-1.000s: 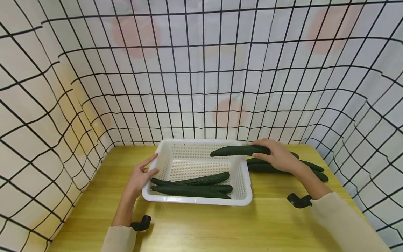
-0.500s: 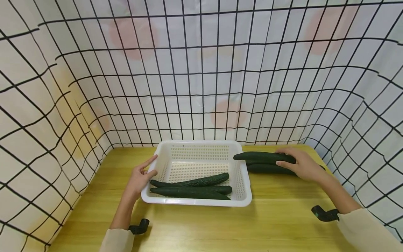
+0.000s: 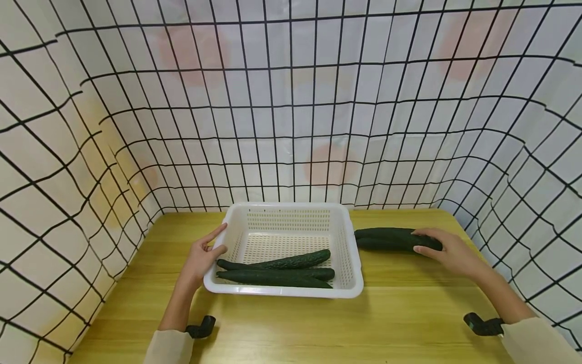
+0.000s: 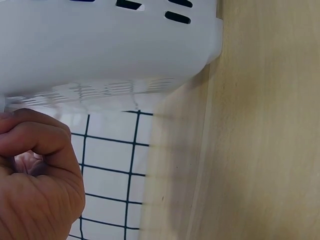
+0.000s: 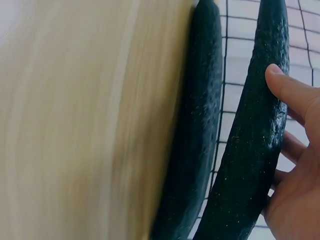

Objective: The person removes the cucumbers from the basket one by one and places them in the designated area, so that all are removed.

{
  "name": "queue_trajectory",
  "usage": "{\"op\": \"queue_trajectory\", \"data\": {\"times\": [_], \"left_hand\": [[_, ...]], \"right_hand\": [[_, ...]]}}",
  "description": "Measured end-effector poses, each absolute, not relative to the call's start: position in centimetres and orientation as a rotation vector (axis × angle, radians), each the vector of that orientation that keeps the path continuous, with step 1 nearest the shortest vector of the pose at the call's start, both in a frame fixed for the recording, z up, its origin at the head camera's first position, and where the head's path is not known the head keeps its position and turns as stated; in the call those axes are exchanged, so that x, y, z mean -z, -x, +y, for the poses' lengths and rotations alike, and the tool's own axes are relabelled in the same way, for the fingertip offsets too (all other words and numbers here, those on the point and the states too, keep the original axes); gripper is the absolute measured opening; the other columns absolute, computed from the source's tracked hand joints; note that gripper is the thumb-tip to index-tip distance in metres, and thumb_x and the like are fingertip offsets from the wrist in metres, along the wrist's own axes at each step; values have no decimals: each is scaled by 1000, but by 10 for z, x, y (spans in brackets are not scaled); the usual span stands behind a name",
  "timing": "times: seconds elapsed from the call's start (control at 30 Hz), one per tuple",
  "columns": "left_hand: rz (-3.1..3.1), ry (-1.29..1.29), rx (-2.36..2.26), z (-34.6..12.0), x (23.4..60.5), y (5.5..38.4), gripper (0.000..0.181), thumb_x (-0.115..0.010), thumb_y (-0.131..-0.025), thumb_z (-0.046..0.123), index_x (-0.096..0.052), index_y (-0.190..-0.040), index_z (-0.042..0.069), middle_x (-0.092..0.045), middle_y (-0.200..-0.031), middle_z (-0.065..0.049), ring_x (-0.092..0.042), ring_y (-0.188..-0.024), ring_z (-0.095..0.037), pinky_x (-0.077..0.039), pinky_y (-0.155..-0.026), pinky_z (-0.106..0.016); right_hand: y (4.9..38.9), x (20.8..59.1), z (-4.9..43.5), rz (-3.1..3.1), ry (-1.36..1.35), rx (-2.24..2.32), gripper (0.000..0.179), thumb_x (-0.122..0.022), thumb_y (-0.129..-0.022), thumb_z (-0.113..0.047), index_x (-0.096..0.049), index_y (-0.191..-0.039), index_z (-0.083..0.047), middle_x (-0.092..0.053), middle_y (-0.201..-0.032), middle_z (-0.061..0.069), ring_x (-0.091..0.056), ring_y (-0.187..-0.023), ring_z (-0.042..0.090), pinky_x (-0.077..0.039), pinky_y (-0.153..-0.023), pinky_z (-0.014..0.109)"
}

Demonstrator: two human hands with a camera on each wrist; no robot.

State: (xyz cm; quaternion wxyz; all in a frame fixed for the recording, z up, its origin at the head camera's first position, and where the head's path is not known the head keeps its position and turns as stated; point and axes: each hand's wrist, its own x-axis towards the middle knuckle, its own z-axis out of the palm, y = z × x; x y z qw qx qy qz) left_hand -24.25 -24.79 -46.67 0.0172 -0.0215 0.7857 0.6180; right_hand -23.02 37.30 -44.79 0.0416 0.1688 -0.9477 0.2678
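Observation:
A white plastic basket (image 3: 291,206) with slotted walls stands on the wooden table, with three dark green cucumbers (image 3: 295,260) lying in its near half. My left hand (image 3: 201,258) holds the left rim, its thumb and forefinger spread along it and the other fingers curled. To the right of the basket, my right hand (image 3: 447,250) grips a cucumber (image 5: 250,145) near its right end, thumb on the near side and fingers on the far side. Another cucumber (image 5: 195,115) lies alongside it, nearer to me. My right hand covers the right ends of both in the head view.
A black wire grid (image 3: 291,136) backed by pale sheeting rises behind the table and on both sides. Bare wooden table (image 3: 291,328) extends in front of the basket. Each wrist wears a small black camera mount (image 3: 483,324).
My right hand has carried its cucumber rightward and down, from over the basket's right side to beside the other cucumber. The left hand and the basket have stayed in place.

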Motion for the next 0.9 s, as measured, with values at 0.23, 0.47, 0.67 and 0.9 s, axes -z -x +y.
{"op": "queue_trajectory", "data": {"times": [0.23, 0.47, 0.67, 0.9], "left_hand": [[2443, 118, -1921, -252, 467, 238, 64, -64, -95, 10, -50, -154, 28, -68, -122, -33, -65, -66, -13, -55, -55, -30], [2429, 53, -1926, -247, 468, 243, 65, -65, -95, 11, -48, -155, 29, -62, -133, -32, -61, -66, -11, -54, -57, -28], [2411, 49, -1933, -249, 471, 245, 65, -64, -95, 10, -48, -156, 29, -57, -143, -29, -62, -69, -14, -52, -55, -29], [2415, 42, -1915, -249, 471, 245, 65, -64, -95, 10, -47, -156, 29, -55, -146, -28, -63, -73, -17, -53, -56, -30]], "right_hand": [[232, 470, 377, -2903, -544, -823, 51, -69, -99, -34, -59, -142, -8, -55, -145, 26, -47, -133, 53, -44, -97, 68], [228, 480, 378, -2877, -593, -770, 46, -71, -97, -30, -63, -137, -8, -62, -138, 22, -53, -127, 49, -47, -96, 67], [232, 489, 378, -2887, -607, -746, 45, -72, -97, -29, -63, -136, -8, -62, -137, 21, -52, -128, 50, -46, -98, 67], [234, 496, 378, -2896, -586, -680, 44, -73, -96, -31, -65, -134, -10, -62, -137, 20, -52, -128, 50, -45, -98, 67]]}}
